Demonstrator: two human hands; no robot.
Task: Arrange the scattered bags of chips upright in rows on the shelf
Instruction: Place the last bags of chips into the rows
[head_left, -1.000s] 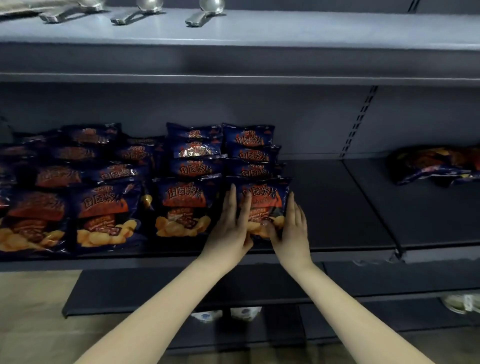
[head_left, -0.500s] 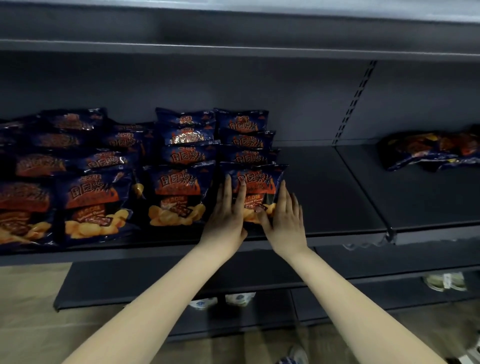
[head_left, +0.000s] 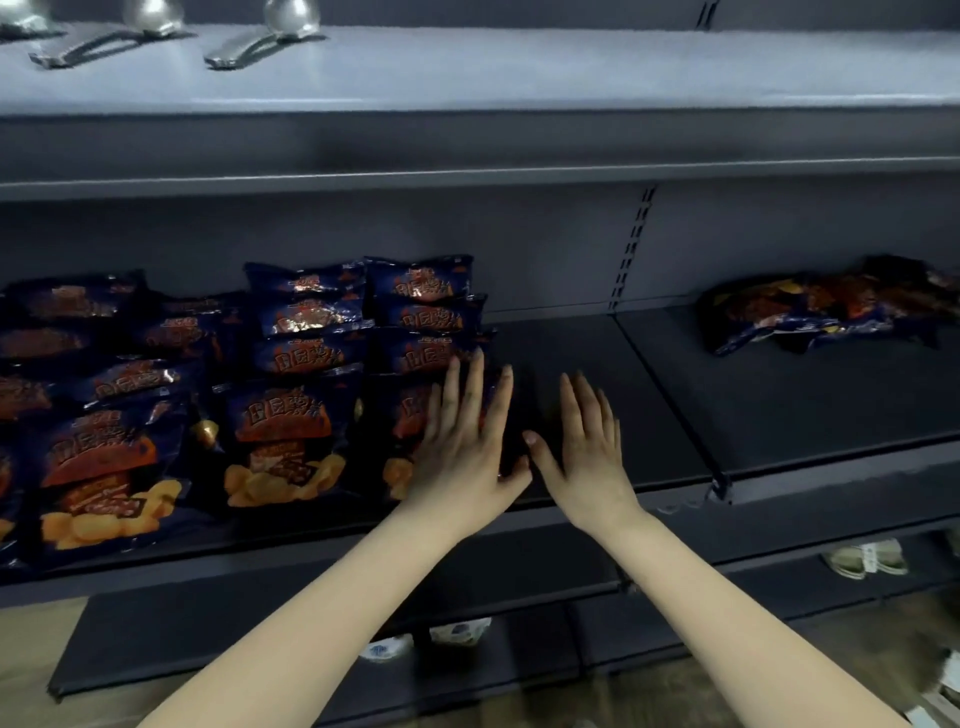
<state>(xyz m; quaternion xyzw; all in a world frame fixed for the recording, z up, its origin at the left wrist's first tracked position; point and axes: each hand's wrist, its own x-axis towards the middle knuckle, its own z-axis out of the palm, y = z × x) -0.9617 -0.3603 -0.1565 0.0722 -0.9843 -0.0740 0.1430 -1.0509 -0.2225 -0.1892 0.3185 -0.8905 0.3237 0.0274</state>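
Dark blue chip bags with orange print stand in rows on the left part of the grey shelf (head_left: 613, 395). The front bag of the rightmost row (head_left: 402, 431) is partly covered by my left hand (head_left: 465, 447), which lies flat on it with fingers spread. My right hand (head_left: 587, 447) is open just to the right of that bag, over bare shelf, touching no bag. A loose pile of scattered bags (head_left: 826, 312) lies flat on the shelf section at the far right.
An upper shelf (head_left: 519, 73) holds metal ladles (head_left: 270, 31). A slotted upright (head_left: 631, 244) divides the back panel. Lower shelves sit below; a white packet (head_left: 867, 558) lies on one at the right, and my shoes (head_left: 426, 639) show beneath.
My right hand came off the front bag and moved right over the bare shelf. My left hand stays pressed flat on that bag. The view has tilted up, showing the upper shelf again.
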